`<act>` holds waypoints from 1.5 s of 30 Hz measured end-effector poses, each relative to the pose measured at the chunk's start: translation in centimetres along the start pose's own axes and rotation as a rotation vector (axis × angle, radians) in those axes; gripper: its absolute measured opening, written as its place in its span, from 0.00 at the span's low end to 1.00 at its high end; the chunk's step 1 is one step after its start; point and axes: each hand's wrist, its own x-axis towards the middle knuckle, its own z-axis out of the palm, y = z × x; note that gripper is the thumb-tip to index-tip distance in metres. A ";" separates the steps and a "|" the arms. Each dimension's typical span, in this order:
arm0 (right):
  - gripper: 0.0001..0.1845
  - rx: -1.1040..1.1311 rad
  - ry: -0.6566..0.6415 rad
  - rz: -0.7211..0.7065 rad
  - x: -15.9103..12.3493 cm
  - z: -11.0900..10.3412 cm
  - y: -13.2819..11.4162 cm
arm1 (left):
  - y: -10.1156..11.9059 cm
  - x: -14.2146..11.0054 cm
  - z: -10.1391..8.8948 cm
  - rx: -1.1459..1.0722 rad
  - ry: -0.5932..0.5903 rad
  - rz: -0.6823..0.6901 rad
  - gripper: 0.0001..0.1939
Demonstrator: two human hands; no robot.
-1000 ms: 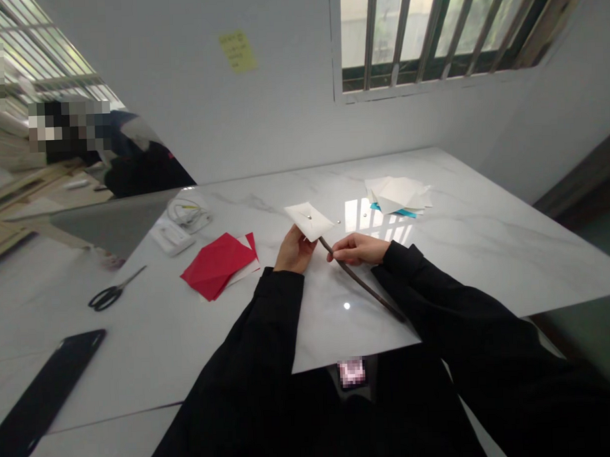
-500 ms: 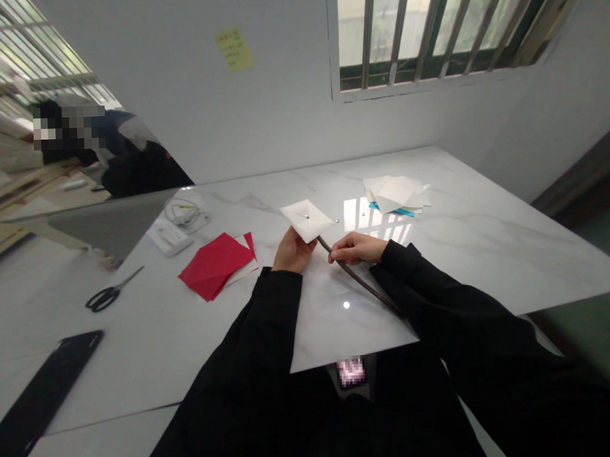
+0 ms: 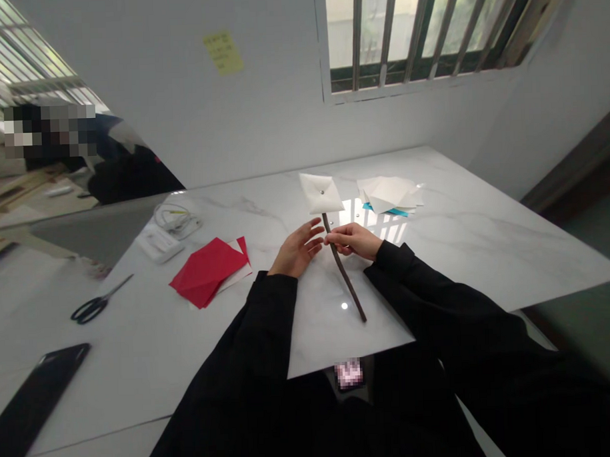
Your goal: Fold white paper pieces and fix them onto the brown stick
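from where i stand, i see that the right hand holds the brown stick in a pinch between thumb and fingers. the left hand is open, with its fingers a little bent, just beside the stick; if a fingertip touches it, i cannot tell. the white folded paper is at the upper end of the stick, beyond both hands, and a small metal pin shows at its middle. the stick leans, and its lower end points back toward the person, nearer than the right hand. beyond the right hand, pale paper sheets lie on the table; to the left of the left hand are red paper sheets and, farther out, scissors.

i think the paper is light and soft, easy to crease, while the stick seems rather stiff. so it is best to take the stick, just below the paper, with a gentle grip.
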 end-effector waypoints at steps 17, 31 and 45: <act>0.38 -0.065 0.064 0.087 -0.1 -0.9 -0.3 | -0.2 -0.5 0.7 0.063 -0.009 -0.008 0.15; 0.44 0.012 0.467 0.014 0.4 -2.1 -0.7 | -0.1 -0.6 0.5 0.038 -0.013 -0.039 0.22; 0.29 0.048 0.506 0.036 0.5 -2.6 -0.8 | -0.3 -0.3 0.3 0.052 -0.027 -0.042 0.21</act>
